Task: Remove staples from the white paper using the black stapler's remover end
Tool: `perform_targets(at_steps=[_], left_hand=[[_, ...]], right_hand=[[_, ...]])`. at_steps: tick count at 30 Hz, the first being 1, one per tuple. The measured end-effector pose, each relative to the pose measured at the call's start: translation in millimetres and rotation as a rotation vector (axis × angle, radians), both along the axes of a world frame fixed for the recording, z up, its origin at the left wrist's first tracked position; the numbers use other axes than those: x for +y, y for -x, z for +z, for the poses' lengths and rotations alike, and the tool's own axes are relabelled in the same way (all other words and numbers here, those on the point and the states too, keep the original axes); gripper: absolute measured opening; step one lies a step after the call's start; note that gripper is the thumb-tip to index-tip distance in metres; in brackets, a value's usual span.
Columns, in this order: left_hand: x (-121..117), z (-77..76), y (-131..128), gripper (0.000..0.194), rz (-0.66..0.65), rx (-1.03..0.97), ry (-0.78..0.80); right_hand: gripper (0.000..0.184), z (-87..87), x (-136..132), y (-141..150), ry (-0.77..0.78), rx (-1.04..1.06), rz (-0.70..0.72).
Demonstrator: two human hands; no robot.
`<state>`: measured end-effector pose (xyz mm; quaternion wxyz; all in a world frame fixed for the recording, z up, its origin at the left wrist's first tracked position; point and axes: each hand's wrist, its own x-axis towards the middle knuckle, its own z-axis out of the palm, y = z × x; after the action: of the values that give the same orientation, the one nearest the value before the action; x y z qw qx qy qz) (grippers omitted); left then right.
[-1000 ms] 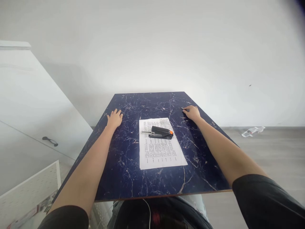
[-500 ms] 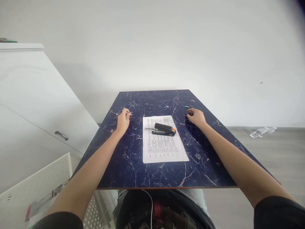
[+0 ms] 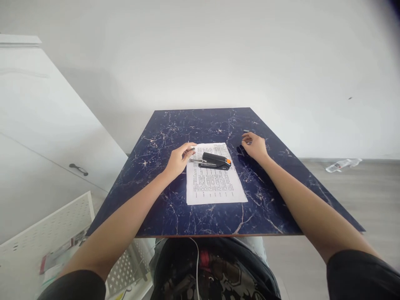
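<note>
A black stapler (image 3: 215,161) with an orange end piece lies on printed sheets of paper (image 3: 215,193), its metal staple channel (image 3: 197,161) sticking out to the left. My left hand (image 3: 179,158) is over the paper's upper left edge. Thumb and fingers pinch a small greyish strip of staples (image 3: 193,149), just beyond the channel's tip. Right of the paper, my right hand (image 3: 254,146) hovers low over the table with loosely curled fingers and a gap at the thumb; nothing shows in it. Just beyond its fingertips lies a small grey block (image 3: 246,131), perhaps more staples.
The table (image 3: 162,208) has a dark blue marbled top and stands against a white wall. A white cabinet (image 3: 46,108) and a perforated white basket (image 3: 46,221) are at the left. Clear plastic packaging (image 3: 343,165) lies on the floor at right.
My left hand has moved right, from the bare table to the paper's edge near the stapler channel, with the staple strip in its fingers. My right hand stays in about the same place.
</note>
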<state>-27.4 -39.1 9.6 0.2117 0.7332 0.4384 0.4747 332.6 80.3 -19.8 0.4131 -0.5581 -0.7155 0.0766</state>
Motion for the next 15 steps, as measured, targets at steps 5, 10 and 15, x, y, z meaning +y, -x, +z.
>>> perform_targets(at_steps=[5,10,15], left_hand=[[5.6,-2.0,6.8,0.022,0.034,0.037,0.003],[6.0,-1.6,7.8,0.015,0.027,0.08,-0.058],[3.8,0.1,6.6,0.015,0.017,0.076,-0.112]], right_hand=[[0.022,9.0,-3.9,-3.8,0.132,-0.044,0.149],[0.029,17.5,-9.5,-6.7,0.245,-0.117,0.419],[0.026,16.3,-8.8,-6.5,0.234,-0.123,0.369]])
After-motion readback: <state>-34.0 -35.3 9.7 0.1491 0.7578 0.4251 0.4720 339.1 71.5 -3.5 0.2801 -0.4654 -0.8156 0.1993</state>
